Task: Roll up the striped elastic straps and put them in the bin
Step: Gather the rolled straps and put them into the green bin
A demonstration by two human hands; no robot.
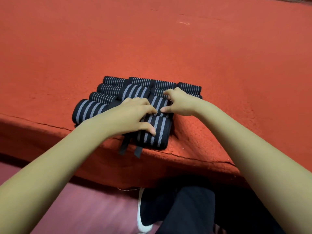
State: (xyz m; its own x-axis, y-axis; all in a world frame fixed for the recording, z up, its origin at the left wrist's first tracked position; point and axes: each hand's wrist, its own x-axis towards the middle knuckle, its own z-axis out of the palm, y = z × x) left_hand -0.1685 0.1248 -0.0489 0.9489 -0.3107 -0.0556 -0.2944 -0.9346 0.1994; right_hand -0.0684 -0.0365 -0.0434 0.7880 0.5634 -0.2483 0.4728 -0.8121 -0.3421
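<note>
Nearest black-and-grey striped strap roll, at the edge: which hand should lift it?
Left, probably: the left hand has its thumb on the nearest black-and-grey striped strap roll; the right hand pinches the striped roll behind.

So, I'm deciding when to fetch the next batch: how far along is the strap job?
Done: many rolled straps sit packed in rows on the red surface. In hand: the right hand pinches the middle roll, while the left hand presses on it and the nearest roll. Left: two loose black tails hang over the edge, and no bin is in view, so binning seems not yet done.
</note>
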